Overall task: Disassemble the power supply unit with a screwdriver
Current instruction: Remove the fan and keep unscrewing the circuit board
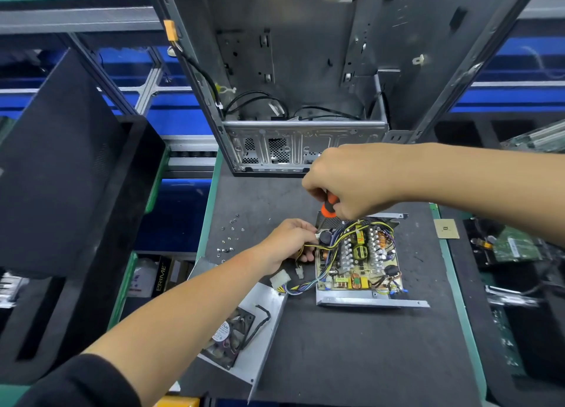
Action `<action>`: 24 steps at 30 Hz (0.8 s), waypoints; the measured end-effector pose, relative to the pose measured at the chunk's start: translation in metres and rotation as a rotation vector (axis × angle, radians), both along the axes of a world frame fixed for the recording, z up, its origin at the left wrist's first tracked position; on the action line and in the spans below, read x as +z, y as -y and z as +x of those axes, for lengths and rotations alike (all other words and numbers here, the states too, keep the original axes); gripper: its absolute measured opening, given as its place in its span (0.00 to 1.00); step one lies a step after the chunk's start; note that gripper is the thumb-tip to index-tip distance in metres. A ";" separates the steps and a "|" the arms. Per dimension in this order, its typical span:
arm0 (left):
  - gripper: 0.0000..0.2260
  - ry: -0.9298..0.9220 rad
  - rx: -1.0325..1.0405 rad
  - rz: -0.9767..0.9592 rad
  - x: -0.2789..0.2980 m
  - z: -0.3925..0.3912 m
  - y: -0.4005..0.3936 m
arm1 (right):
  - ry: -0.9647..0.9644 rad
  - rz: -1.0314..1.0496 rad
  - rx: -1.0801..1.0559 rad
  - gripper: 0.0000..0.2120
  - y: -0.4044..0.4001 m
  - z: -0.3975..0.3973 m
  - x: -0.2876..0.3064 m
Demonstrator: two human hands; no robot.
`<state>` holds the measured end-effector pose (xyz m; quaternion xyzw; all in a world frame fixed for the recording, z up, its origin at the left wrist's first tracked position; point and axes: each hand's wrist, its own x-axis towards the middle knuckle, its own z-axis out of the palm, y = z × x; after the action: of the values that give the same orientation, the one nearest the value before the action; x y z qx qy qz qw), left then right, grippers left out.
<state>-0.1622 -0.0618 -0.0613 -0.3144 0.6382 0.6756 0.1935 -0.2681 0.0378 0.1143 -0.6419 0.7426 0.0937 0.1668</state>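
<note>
The opened power supply unit (360, 301) lies on the dark mat, its circuit board (357, 256) and coloured wires exposed. My right hand (351, 180) is shut on an orange and black screwdriver (328, 207), held upright over the unit's far left corner; the tip is hidden. My left hand (290, 241) grips the yellow and black wire bundle (308, 247) at the unit's left edge. White connectors (279, 279) trail off the wires.
The removed metal cover with its fan (232, 336) lies to the near left. Several loose screws (229, 238) are scattered on the mat. An empty computer case (305, 70) stands behind. A small chip (446, 228) and circuit boards (513, 247) lie to the right.
</note>
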 end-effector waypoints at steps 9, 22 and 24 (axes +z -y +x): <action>0.06 0.002 -0.052 0.016 0.004 -0.001 0.002 | -0.058 0.060 -0.075 0.15 -0.003 0.001 0.004; 0.05 0.028 -0.039 -0.102 0.008 -0.002 -0.002 | 0.111 -0.035 -0.273 0.11 -0.007 -0.026 0.041; 0.06 0.046 -0.061 -0.112 0.011 -0.004 -0.004 | 0.134 -0.080 -0.329 0.10 -0.008 -0.036 0.043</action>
<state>-0.1660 -0.0580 -0.0500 -0.3207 0.6795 0.6252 0.2109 -0.3042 0.0454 0.1568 -0.5226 0.8280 -0.0073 0.2033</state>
